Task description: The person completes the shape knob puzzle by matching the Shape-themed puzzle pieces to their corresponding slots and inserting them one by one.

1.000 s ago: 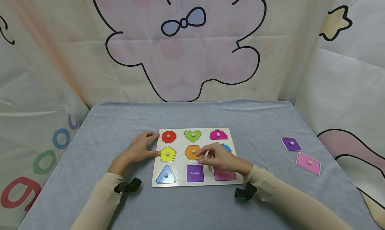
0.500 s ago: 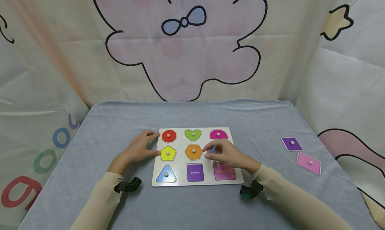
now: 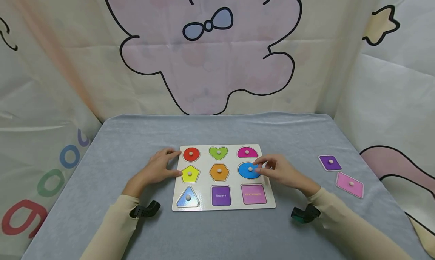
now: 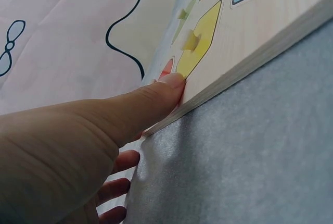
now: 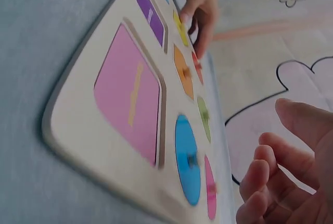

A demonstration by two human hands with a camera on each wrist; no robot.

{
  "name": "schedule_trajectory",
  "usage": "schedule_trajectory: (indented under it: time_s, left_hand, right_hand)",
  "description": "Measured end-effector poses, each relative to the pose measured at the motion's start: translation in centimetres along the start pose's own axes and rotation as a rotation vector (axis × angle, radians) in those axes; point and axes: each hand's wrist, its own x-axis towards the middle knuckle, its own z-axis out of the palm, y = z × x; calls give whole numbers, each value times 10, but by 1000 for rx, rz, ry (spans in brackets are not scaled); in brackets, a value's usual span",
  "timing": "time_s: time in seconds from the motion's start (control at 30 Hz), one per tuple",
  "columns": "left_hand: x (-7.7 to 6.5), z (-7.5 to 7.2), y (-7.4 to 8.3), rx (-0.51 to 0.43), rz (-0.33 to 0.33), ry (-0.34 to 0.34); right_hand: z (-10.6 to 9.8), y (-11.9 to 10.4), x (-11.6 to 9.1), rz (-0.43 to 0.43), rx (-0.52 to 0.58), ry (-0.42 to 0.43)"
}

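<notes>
A white wooden shape puzzle board (image 3: 205, 194) lies flat before me. My left hand (image 3: 155, 168) rests at its left side; in the left wrist view the thumb (image 4: 169, 84) presses the board beside the yellow pentagon (image 4: 209, 31), other fingers off the edge. My right hand (image 3: 283, 172), empty and loosely bent, hovers at the board's right side, fingertips overlapping the blue oval (image 3: 244, 173). Knobbed pieces fill the upper two rows, plus the blue triangle (image 3: 183, 201) at bottom left. The purple square recess (image 3: 221, 201) and pink rectangle recess (image 3: 253, 200) hold no piece.
On the grey cloth to the right lie a loose purple square piece (image 3: 326, 161) and a pink rectangle piece (image 3: 343, 180), each with a knob. The grey-covered table (image 3: 210, 128) backs onto a printed curtain (image 3: 238, 71). Both wrists wear black bands.
My right hand has moved right across the board, from near the orange hexagon to past the blue oval, uncovering the oval and the rectangle recess. My left hand has stayed put.
</notes>
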Motion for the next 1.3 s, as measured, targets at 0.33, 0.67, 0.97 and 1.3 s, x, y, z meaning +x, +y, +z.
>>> schedule_trajectory:
  time_s: [0.33, 0.67, 0.97, 1.3]
  left_hand:
    - [0, 2, 1, -3, -4, -4]
    - [0, 2, 1, -6, -15, -10]
    - [-1, 2, 0, -1, -19, -16]
    - [0, 0, 1, 3, -18, 4]
  right_hand:
    - [-34, 20, -20, -24, -61, 98]
    - [-63, 28, -37, 66, -97, 135]
    - [-83, 44, -45, 97, -108, 158]
    - [-108, 64, -53, 142, -175, 188]
